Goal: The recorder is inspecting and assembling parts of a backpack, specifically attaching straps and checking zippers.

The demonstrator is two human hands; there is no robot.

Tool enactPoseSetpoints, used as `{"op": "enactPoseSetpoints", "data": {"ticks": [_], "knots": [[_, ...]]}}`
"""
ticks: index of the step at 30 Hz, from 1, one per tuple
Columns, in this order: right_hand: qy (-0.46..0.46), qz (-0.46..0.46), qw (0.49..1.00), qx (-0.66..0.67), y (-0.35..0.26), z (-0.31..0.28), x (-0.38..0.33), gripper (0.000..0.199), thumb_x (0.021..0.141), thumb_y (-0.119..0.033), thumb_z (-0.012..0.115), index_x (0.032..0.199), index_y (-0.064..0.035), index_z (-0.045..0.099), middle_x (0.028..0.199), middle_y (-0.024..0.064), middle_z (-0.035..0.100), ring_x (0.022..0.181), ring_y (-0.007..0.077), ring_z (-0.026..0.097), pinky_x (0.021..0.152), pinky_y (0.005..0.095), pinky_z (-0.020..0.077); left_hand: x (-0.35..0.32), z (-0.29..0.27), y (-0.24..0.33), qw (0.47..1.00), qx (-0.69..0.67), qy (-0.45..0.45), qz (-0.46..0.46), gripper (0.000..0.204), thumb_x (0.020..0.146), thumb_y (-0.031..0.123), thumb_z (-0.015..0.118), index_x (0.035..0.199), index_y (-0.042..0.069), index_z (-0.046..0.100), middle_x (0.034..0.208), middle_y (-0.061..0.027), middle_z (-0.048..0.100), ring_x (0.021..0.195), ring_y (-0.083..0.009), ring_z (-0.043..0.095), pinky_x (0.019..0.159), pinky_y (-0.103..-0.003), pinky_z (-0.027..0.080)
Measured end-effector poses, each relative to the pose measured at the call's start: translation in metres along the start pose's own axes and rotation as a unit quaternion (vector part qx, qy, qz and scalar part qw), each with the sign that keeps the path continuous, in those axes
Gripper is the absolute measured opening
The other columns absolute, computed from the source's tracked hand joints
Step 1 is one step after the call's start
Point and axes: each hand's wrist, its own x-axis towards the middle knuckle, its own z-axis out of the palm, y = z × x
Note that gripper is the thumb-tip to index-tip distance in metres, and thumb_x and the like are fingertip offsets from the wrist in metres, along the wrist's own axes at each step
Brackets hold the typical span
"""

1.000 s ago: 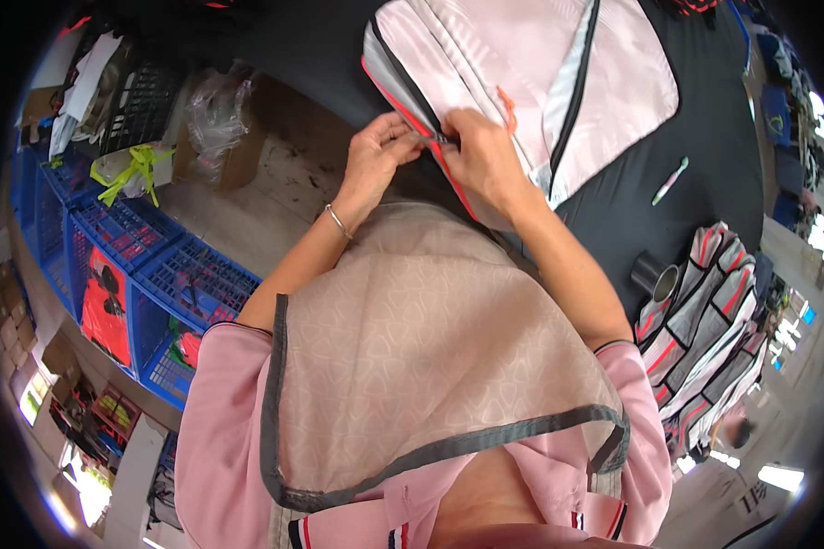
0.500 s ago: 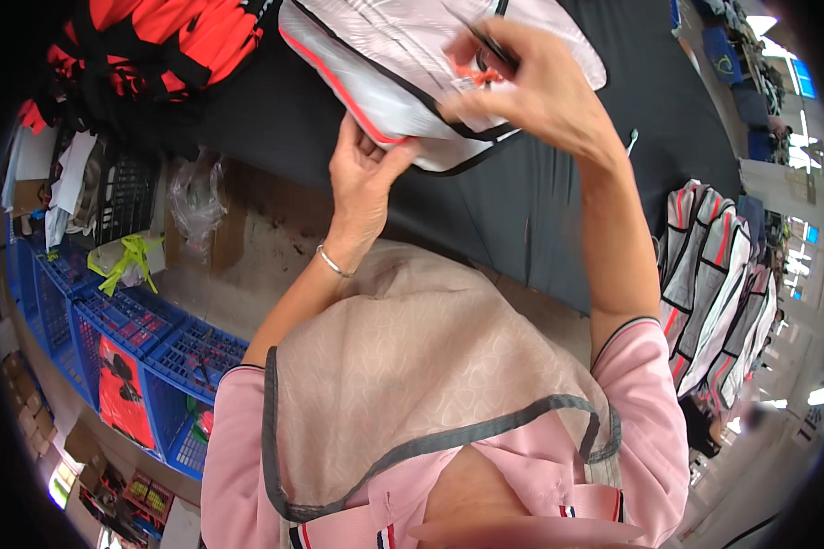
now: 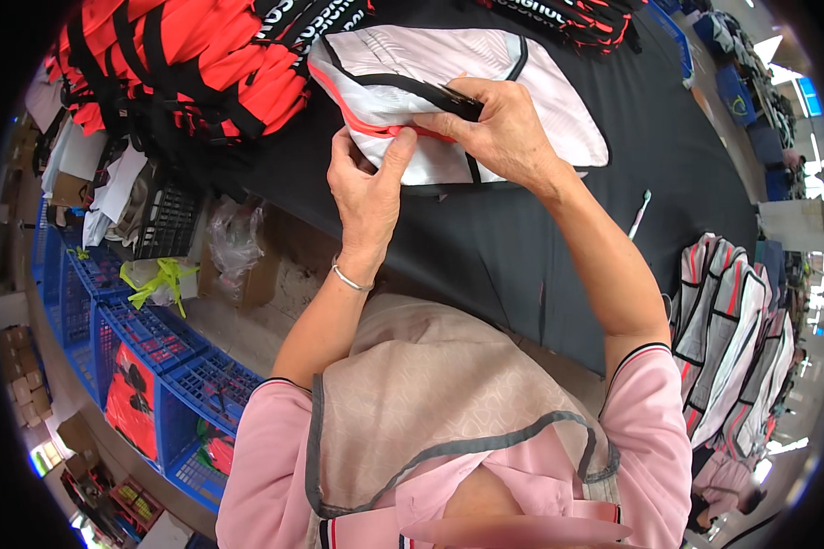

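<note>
A pale pink and white fabric piece with black binding lies on the black-covered table, a red strip along its near left edge. My left hand is closed on this edge, its thumb pressing beside the red strip. Close by on the right, my right hand is closed around small dark snips, their pointed tips facing up and left. Its thumb and fingers also meet at the red strip, near my left thumb. Whether the blades touch the fabric I cannot tell.
Red and black bundled goods pile at the far left of the table. A toothbrush-like stick lies on the right. Blue plastic crates stand at the left; striped grey and white pieces hang at the right.
My right hand has come down and left from above the fabric to the red strip beside my left hand. The fabric has shifted and turned, and the whole view has moved slightly.
</note>
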Motion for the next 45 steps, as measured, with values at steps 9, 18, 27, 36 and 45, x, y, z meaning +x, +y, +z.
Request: {"op": "enactPoseSetpoints", "data": {"ticks": [9, 18, 27, 36, 45], "knots": [[0.038, -0.102, 0.983, -0.145, -0.009, 0.022, 0.005, 0.025, 0.075, -0.016, 0.079, 0.088, 0.0022, 0.069, 0.07, 0.0125, 0.065, 0.057, 0.0219, 0.059, 0.056, 0.0322, 0.047, 0.009, -0.025, -0.012, 0.992, -0.111, -0.008, -0.066, 0.028, 0.084, 0.018, 0.077, 0.098, 0.002, 0.06, 0.081, 0.0013, 0.061, 0.072, -0.0026, 0.054, 0.06, -0.016, 0.043], [0.154, 0.129, 0.979, 0.036, -0.014, 0.002, 0.003, 0.013, 0.077, -0.013, 0.077, 0.077, -0.002, 0.07, 0.065, -0.0065, 0.058, 0.062, 0.0029, 0.048, 0.056, 0.0225, 0.0397, -0.033, -0.024, -0.043, 0.943, -0.186, 0.034, -0.274, 0.023, 0.086, 0.017, 0.073, 0.078, 0.012, 0.052, 0.071, 0.0014, 0.057, 0.056, -0.0074, 0.057, 0.041, -0.024, 0.051], [0.005, 0.078, 0.988, 0.135, 0.002, 0.007, -0.089, 0.018, 0.071, 0.002, 0.08, 0.074, 0.0013, 0.062, 0.068, -0.0007, 0.054, 0.063, 0.0067, 0.047, 0.057, 0.0242, 0.0347, 0.009, -0.047, -0.094, 0.987, 0.05, -0.054, -0.14, 0.111, 0.077, 0.018, 0.075, 0.151, -0.004, -0.005, 0.149, -0.0273, 0.03, 0.125, -0.032, 0.05, 0.101, -0.034, 0.043], [0.008, 0.261, 0.949, 0.178, 0.007, -0.069, -0.145, 0.012, 0.071, 0.002, 0.079, 0.074, 0.0001, 0.067, 0.065, -0.0024, 0.057, 0.06, 0.0041, 0.049, 0.054, 0.0219, 0.037, 0.024, -0.106, -0.115, 0.96, 0.22, -0.037, -0.171, 0.076, 0.07, -0.013, 0.066, 0.141, -0.003, 0.041, 0.116, -0.014, 0.065, 0.106, -0.022, 0.063, 0.094, -0.031, 0.048], [-0.058, 0.182, 0.981, -0.018, -0.002, -0.007, -0.068, 0.05, 0.066, -0.031, 0.087, 0.099, 0.0014, 0.068, 0.081, 0.0073, 0.066, 0.07, 0.0133, 0.061, 0.064, 0.0305, 0.0501, 0.015, -0.043, -0.086, 0.992, 0.09, -0.024, -0.08, 0.047, 0.087, 0.012, 0.068, 0.126, -0.003, 0.046, 0.097, -0.0124, 0.069, 0.083, -0.0115, 0.062, 0.07, -0.025, 0.05]]}}
